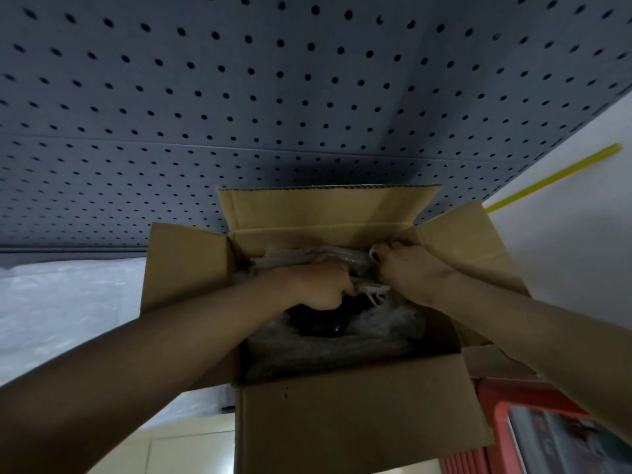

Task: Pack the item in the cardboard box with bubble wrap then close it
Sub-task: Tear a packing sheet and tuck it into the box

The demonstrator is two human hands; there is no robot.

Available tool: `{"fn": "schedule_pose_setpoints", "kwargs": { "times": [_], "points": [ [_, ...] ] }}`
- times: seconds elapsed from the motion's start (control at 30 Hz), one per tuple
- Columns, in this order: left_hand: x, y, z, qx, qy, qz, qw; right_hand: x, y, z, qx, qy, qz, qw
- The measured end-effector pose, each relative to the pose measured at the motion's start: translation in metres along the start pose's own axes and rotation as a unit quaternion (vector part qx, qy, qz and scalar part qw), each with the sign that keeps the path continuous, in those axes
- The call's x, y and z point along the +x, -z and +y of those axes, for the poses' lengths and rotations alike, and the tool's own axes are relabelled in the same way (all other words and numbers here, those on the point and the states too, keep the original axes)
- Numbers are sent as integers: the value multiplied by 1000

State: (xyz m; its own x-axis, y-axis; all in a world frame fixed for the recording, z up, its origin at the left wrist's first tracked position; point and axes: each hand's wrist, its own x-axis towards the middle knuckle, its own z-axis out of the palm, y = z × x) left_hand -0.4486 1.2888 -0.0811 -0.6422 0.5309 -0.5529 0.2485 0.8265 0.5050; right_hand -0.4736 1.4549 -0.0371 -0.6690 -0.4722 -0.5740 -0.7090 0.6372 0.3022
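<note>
Cardboard box [342, 415] flaps open; our left hand [323, 285] and right hand [407, 268] inside, both fisted on bubble wrap [342, 343] over dark item [325, 325].

i'm in a workshop or stockroom: a grey pegboard wall [273, 97], bubble wrap sheets [68, 302] and a red rack [496, 405] surround me.

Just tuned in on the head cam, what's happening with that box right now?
A person has both hands down inside an open cardboard box, working bubble wrap around a dark item near the middle. The left hand is closed on the wrap above the item, and the right hand pinches another piece of wrap at the far right corner. All four flaps stand open, so packing is under way and closing has not started.
</note>
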Motion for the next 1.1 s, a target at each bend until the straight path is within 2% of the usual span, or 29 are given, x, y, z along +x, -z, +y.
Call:
{"fn": "schedule_pose_setpoints", "kwargs": {
  "times": [0.3, 0.37, 0.47, 0.53, 0.63, 0.8, 0.97, 1.1],
  "points": [
    [-16, -5, 5, 72, -17, 37, 997, 3, -1, -4, 77, -14, -31, 996],
    [-33, 0, 6, 71, -16, 56, 996, -7, 7, 1, 104, -8, -9, 994],
    [-65, 7, 2, 105, -13, 131, 986, -20, 19, 12, 171, 5, 59, 984],
    [-90, 10, 0, 135, 8, 161, 978, -30, 26, 16, 221, 23, 89, 971],
    [-127, 10, -1, 149, 50, 197, 968, -40, 40, 9, 227, 67, 96, 967],
    [-188, 11, 7, 102, 105, 231, 962, -55, 71, -20, 246, 124, 112, 955],
    [-238, 14, 1, 82, 163, 255, 950, -67, 95, -55, 270, 125, 130, 946],
    [-279, 12, -21, 59, 176, 290, 939, -76, 118, -90, 289, 122, 149, 938]
  ]
}}
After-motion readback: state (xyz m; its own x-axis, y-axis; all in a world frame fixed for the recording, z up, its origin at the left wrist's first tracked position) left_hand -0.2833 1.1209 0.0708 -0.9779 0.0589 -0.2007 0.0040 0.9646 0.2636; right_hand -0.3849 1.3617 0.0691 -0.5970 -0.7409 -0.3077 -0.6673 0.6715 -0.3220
